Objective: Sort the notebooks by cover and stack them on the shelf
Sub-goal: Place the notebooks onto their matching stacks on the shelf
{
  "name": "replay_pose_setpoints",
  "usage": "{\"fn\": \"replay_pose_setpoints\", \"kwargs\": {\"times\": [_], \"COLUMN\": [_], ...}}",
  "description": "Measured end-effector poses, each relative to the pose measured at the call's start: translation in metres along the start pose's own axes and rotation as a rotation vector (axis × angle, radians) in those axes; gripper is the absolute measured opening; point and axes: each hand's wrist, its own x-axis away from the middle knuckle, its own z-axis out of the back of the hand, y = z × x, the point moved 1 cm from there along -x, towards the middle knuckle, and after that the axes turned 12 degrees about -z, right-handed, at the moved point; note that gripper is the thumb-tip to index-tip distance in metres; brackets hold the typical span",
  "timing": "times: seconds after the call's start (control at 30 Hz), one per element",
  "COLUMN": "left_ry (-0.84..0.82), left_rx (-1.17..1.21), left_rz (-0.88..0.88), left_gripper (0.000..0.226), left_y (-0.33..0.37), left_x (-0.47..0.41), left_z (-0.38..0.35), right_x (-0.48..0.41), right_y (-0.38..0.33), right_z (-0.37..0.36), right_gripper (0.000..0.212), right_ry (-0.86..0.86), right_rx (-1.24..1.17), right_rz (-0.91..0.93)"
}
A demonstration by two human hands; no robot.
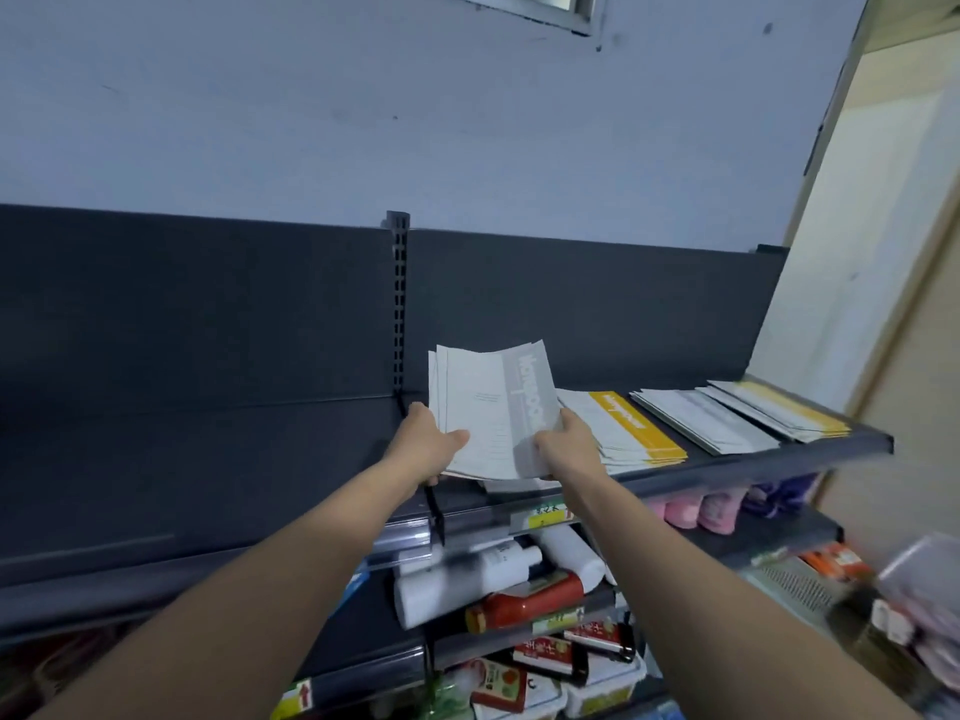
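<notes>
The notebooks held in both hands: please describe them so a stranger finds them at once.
Look at the dark top shelf, left of the yellow-banded stack. The left hand and right hand hold this bundle; its band is grey, not yellow.

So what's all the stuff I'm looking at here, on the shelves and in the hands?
held notebooks: a fanned bundle, count unclear, white with a grey band, raised over the top shelf
yellow-band stack: one, white and yellow, on the top shelf just right of the hands
grey stack: one, pale grey, further right on the same shelf
second yellow-band stack: one, white and yellow, far right end
top shelf: one, dark grey
white bottles: at least two, lying on the shelf below
red bottle: one, lying by the white bottles
pink packs: several, lower shelf at right, blurred
left hand: grips the bundle's left edge
right hand: grips its right edge
</notes>
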Motion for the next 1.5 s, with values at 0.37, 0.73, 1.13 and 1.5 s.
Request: {"fn": "replay_pose_setpoints", "kwargs": {"times": [0.37, 0.73, 1.13, 1.5], "left_ry": [-0.145, -0.236, -0.131, 0.108], "left_rx": [-0.306, -0.643, -0.883, -1.202], "left_rz": [0.019, 0.127, 0.109, 0.147], "left_gripper": [0.064, 0.044, 0.045, 0.028], "left_y": [-0.015, -0.018, -0.001, -0.006], "left_x": [-0.058, -0.064, -0.035, 0.041], "left_z": [-0.042, -0.06, -0.055, 0.054], "right_x": [-0.086, -0.118, -0.114, -0.048], "right_y": [0.015, 0.025, 0.022, -0.015], "right_z": [0.016, 0.014, 0.008, -0.088], "right_gripper": [0.03, 0.033, 0.041, 0.041], "right_ry": [0.063, -0.004, 0.031, -0.23], "right_rx": [0.258, 0.737, 1.155, 1.074], "right_rz": [-0.082, -0.059, 0.329, 0.784]}}
